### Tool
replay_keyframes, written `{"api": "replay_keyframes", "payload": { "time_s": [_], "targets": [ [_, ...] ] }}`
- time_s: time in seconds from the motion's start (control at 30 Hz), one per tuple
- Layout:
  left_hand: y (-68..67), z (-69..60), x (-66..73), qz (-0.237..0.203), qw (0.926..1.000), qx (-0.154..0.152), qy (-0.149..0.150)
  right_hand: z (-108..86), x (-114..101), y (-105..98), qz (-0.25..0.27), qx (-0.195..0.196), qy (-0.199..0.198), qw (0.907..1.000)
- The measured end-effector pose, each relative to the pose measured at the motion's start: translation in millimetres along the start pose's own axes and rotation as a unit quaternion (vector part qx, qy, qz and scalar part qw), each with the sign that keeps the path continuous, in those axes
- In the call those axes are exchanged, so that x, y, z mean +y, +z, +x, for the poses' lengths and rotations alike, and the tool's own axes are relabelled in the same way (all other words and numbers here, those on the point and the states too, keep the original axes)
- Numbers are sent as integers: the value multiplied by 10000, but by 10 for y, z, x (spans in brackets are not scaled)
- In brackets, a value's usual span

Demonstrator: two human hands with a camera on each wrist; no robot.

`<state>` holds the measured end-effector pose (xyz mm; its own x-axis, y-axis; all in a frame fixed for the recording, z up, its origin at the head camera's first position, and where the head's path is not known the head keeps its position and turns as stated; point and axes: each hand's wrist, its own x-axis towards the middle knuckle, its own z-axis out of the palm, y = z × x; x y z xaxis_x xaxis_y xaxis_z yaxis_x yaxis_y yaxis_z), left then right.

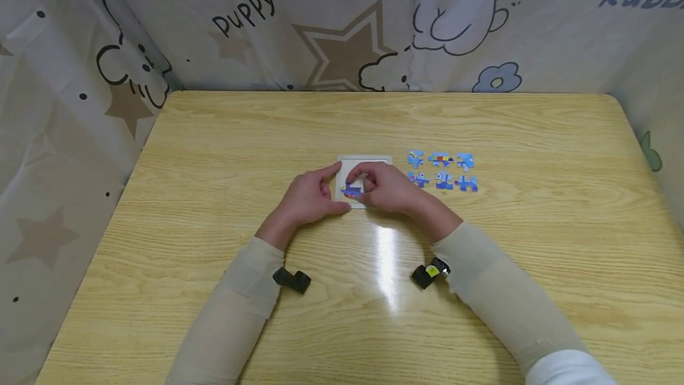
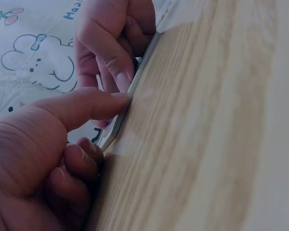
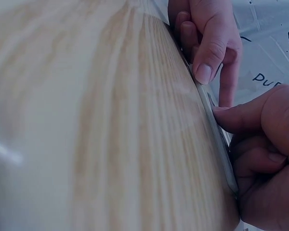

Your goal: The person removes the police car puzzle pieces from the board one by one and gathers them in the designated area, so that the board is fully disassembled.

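A small white-rimmed puzzle tray (image 1: 369, 157) lies flat on the table between both hands. My left hand (image 1: 310, 198) holds its left side, with the index finger at the upper left corner and the thumb along the near edge; the other fingers are curled. Inside the tray, at the lower left, is a purple-blue jigsaw piece (image 1: 351, 192). My right hand (image 1: 392, 189) reaches over the tray from the right and pinches this piece between index finger and thumb, covering part of it. Both wrist views see the tray's edge (image 2: 118, 126) only from the side.
Several loose blue jigsaw pieces (image 1: 443, 180) lie in two rows right of the tray, close to the right wrist. The wooden table (image 1: 240, 129) meets a patterned cloth (image 1: 342, 46) at the back. A small black camera (image 1: 293, 280) sits at each wrist.
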<state>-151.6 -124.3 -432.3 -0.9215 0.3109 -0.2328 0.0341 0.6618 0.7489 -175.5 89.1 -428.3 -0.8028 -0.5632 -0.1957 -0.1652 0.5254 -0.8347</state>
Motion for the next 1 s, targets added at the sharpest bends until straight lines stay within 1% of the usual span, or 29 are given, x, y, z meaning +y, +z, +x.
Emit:
{"api": "replay_keyframes", "payload": {
  "time_s": [0.43, 0.63, 0.83, 0.93, 1.0],
  "targets": [
    [-10, -11, 11, -138, 9999, -72, -42, -23, 27, 34, 339, 291, -184, 9988],
    [-7, -13, 11, -121, 9999, -61, -26, -31, 28, 43, 308, 417, -101, 9986],
    [-9, -14, 20, -140, 9999, -74, -45, -46, 14, 25, 229, 400, -14, 9989],
    [-10, -17, 22, -175, 9998, -74, -23, -52, 26, 19, 379, 414, -39, 9984],
    [-10, -18, 18, -171, 9998, -79, -29, -57, 45, 23, 496, 494, -87, 9975]
  ]
}}
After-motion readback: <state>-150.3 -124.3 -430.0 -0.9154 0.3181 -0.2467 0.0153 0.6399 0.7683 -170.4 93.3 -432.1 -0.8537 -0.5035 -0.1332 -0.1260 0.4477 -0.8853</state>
